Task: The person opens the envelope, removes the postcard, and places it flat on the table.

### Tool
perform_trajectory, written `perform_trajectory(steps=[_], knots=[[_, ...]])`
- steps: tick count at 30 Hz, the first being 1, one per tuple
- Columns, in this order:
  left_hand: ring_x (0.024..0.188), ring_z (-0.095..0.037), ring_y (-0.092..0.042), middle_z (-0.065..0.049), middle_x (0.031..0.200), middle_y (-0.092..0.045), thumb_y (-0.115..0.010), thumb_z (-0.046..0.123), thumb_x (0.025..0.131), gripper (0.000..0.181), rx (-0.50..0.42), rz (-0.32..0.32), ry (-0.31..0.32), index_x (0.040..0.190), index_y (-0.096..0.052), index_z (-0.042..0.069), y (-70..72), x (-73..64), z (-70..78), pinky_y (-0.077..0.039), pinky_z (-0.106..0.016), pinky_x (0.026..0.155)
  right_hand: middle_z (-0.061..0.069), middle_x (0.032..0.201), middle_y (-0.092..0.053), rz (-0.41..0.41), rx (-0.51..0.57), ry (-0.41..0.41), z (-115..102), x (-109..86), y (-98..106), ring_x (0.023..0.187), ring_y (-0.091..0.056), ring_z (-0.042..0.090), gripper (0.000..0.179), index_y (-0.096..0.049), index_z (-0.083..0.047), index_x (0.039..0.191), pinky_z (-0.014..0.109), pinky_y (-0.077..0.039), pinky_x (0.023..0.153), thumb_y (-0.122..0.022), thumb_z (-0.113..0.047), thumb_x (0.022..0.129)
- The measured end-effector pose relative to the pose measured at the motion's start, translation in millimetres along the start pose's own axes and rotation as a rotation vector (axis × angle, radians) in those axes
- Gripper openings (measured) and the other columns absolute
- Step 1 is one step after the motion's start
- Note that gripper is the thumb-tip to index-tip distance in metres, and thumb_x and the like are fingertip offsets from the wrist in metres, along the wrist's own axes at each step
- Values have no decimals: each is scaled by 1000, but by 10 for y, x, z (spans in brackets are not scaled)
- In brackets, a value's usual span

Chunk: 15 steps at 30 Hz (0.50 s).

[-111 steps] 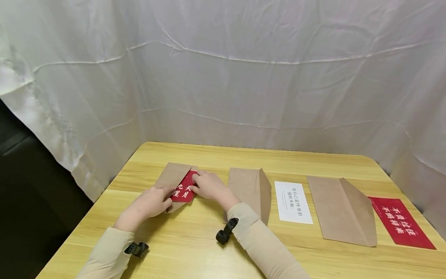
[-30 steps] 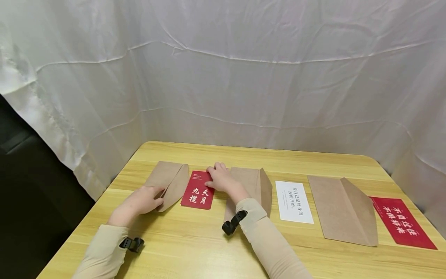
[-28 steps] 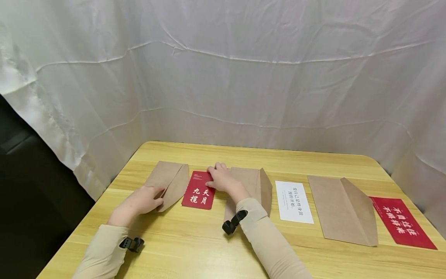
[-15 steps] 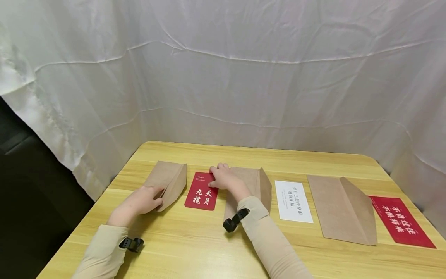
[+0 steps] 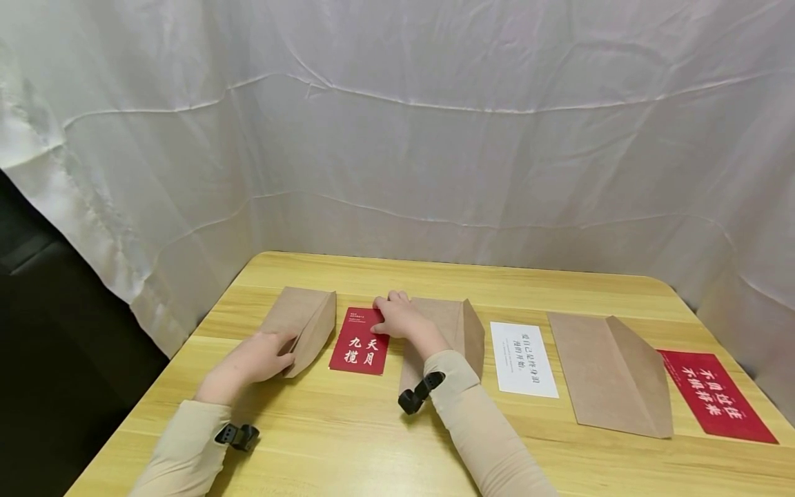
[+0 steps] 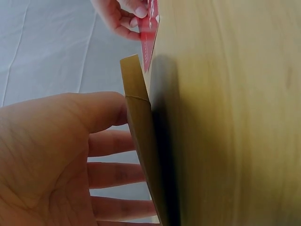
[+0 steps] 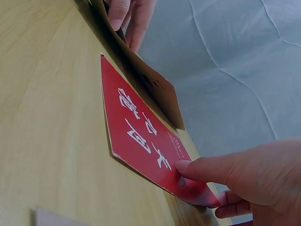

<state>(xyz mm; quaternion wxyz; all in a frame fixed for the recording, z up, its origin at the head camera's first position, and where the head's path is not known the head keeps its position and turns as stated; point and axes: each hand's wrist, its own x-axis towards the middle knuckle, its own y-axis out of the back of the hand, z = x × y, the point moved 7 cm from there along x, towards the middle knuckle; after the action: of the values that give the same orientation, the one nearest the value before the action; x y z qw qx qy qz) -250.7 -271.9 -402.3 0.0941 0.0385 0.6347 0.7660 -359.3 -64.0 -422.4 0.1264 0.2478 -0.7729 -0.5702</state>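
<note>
At the table's left, my left hand grips the lower edge of a brown paper envelope, thumb and fingers at its opening. In the left wrist view that envelope stands tilted, and parts of the fingers are hidden behind it. A red card with white characters lies just right of the envelope, apart from it. My right hand pinches the card's upper right edge. The right wrist view shows the thumb on top of the red card and fingers below, with that edge slightly raised.
A second brown envelope lies partly under my right hand and wrist. Farther right come a white printed card, a third envelope and another red card. A pale curtain hangs behind the wooden table.
The red card, earlier overlapping the left envelope, now lies apart to its right, moved by my right hand. The envelope has shifted left, and its flap stands up a little more.
</note>
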Motion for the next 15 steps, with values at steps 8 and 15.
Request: perform_trajectory(steps=[8, 15], knots=[[118, -43, -58, -25, 128, -61, -62, 23, 92, 48, 2, 4, -5, 134, -56, 2, -11, -3, 26, -46, -56, 100, 10, 120, -52, 3, -21, 6, 2, 9, -2, 109, -41, 24, 46, -57, -14, 129, 43, -37, 100, -68, -37, 90], [122, -46, -54, -30, 131, -56, -62, 25, 94, 45, 9, 2, -10, 129, -58, -3, -25, -24, 43, -44, -56, 102, 9, 122, -52, 1, -27, 6, -1, 11, -9, 110, -41, 24, 46, -56, -15, 129, 44, -37, 102, -68, -37, 91]])
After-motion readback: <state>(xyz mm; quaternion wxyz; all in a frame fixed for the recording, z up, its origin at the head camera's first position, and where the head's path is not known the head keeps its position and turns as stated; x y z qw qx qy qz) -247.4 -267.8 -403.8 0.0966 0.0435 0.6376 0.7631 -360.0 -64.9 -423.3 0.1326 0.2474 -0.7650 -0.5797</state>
